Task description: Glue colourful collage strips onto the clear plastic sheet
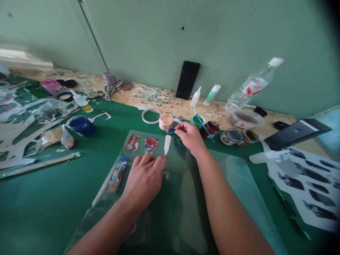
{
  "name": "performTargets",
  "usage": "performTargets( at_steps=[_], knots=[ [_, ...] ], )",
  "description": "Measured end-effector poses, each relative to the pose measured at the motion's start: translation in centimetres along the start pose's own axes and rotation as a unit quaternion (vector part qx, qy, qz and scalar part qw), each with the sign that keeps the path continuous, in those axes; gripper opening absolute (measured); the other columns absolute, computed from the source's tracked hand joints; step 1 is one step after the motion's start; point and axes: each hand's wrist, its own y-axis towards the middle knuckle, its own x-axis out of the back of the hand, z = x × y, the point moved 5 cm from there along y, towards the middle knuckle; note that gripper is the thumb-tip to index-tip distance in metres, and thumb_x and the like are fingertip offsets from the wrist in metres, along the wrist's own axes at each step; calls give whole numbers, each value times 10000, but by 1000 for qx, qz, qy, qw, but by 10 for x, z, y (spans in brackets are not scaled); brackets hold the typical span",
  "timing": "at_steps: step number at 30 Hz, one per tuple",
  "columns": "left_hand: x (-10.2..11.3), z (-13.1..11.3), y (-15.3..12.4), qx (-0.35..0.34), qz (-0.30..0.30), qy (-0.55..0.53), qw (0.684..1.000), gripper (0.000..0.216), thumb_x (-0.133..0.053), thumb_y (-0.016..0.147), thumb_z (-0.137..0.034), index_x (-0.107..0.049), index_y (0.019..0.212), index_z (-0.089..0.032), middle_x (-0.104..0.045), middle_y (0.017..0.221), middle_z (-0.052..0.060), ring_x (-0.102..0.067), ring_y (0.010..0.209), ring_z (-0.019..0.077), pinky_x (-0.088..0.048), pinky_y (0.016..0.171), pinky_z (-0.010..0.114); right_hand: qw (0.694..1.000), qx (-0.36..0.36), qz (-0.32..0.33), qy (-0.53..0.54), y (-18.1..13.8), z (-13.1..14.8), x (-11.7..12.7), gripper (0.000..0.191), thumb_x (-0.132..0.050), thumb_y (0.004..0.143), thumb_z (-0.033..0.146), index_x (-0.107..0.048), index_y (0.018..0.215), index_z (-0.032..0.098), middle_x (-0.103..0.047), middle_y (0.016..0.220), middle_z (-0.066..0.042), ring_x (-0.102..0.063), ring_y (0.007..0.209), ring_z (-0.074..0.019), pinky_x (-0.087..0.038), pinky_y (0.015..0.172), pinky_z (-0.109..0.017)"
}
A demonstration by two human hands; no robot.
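My left hand (145, 175) is closed, its thumb and index finger pinching the near end of a narrow white flat piece (167, 142). Just beyond that piece, my right hand (190, 137) is closed in a pinch. What its fingertips hold is too small to make out. Close to those fingertips stands an open jar of peach-coloured paint (166, 121), with a small dark blue patch at its foot. Colourfully painted flat pieces (151, 145) lie on a clear plastic sheet (183, 198) beside my left hand.
A roll of tape (151, 116) lies left of the peach jar. Open paint jars (231, 136) line the right, with a blue brush (203, 124) across them. A dark blue jar (81, 125) stands left. A phone (187, 80) and plastic bottle (249, 86) lean at the wall.
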Motion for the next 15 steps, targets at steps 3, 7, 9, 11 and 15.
performTargets(
  at_steps=[3, 7, 9, 11, 15],
  knots=[
    [5, 0, 1, 3, -12, -6, 1000, 212, -435, 1028, -209, -622, 1126, -198, -775, 960, 32, -634, 968, 227, -391, 789, 388, 1000, 8, -7, -5, -1, 1, 1, 41, -611, 750, 240, -622, 775, 209, -669, 784, -18, -589, 723, -185, -423, 686, -320],
    [5, 0, 1, -2, -13, -8, 1000, 215, -445, 1020, -201, -607, 1162, -199, -776, 992, 25, -628, 979, 227, -399, 801, 391, 1000, 14, -13, -12, -1, 2, 2, 35, -606, 750, 235, -622, 770, 212, -668, 775, -16, -592, 718, -188, -430, 689, -322],
    [3, 0, 1, -6, -6, 0, 1000, 220, -456, 1014, -188, -594, 1184, -201, -776, 996, 18, -624, 987, 228, -397, 805, 395, 1000, 15, -15, -12, -1, 2, 2, 37, -604, 750, 238, -623, 769, 212, -668, 773, -15, -592, 718, -187, -434, 694, -322],
    [0, 0, 1, -11, 1, 18, 1000, 219, -474, 1000, -161, -589, 1182, -200, -774, 991, 18, -622, 1000, 233, -391, 800, 398, 1000, 18, -17, -14, -1, 3, 3, 38, -603, 751, 241, -623, 767, 213, -668, 772, -13, -591, 716, -186, -436, 700, -323],
    [-1, 0, 4, -31, 5, 60, 998, 230, -507, 964, -101, -590, 1155, -200, -765, 928, 18, -613, 1008, 246, -376, 794, 404, 999, 22, -19, -14, -1, 2, 3, 38, -604, 752, 241, -624, 767, 213, -665, 766, -8, -590, 710, -185, -433, 698, -322]
  ],
)
